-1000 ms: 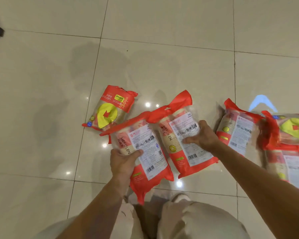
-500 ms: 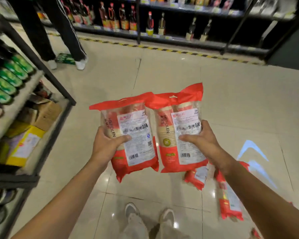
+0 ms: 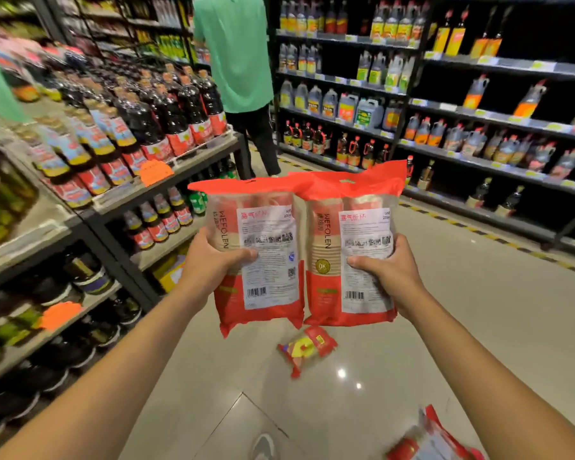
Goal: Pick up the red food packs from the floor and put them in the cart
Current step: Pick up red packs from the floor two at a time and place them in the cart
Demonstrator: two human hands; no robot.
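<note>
Two red food packs are up off the tiled floor — left pack gripped by the left hand, right pack gripped by the right hand, held upright side by side, edges touching. No cart in view, so nothing looks delivered yet. At least two more to fetch: a fallen pack just below the held pair, a blurred pack at lower right — both apart from the hands.

I'm on a glossy pale tiled floor that mirrors small lights. Dark metal shelves of bottles run along my left. More shelving faces me, yellow-black tape at its foot. A person in green stands ahead.
</note>
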